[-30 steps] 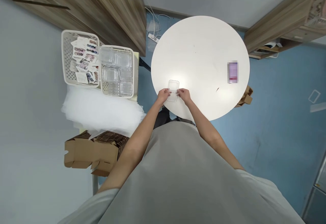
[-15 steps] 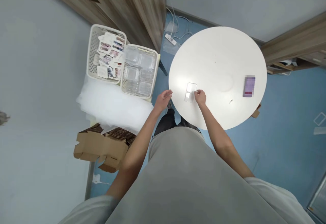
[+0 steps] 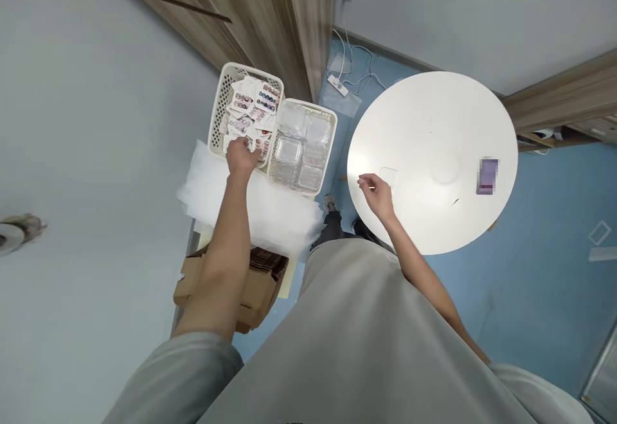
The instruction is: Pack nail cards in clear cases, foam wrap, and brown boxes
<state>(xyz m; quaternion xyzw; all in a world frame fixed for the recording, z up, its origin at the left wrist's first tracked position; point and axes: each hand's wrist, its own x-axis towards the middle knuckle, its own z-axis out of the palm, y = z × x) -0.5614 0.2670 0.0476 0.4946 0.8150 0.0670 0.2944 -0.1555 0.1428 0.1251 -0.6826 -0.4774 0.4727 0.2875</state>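
My left hand (image 3: 242,156) reaches out to the left into a white basket (image 3: 220,104) of small printed cards (image 3: 251,109). Its fingers bend down onto the cards at the basket's near edge, and the back of the hand hides whether they grip one. My right hand (image 3: 377,194) rests on the round white table (image 3: 434,122) near its left edge, with curled fingers on the near part of a small clear plastic case (image 3: 388,175). The far half of the case lies flat on the table just beyond the knuckles.
A second white basket (image 3: 330,130), holding clear plastic cases, stands right of the card basket. Both sit on white foam sheets (image 3: 270,212), with flat cardboard boxes (image 3: 260,282) below. A blurred purple item (image 3: 488,175) lies at the table's right. Cables and a power strip (image 3: 338,83) lie on the blue floor.
My left hand let go of the clear case and swung left into the card basket. My right hand stayed on the case. The view turned to the left.
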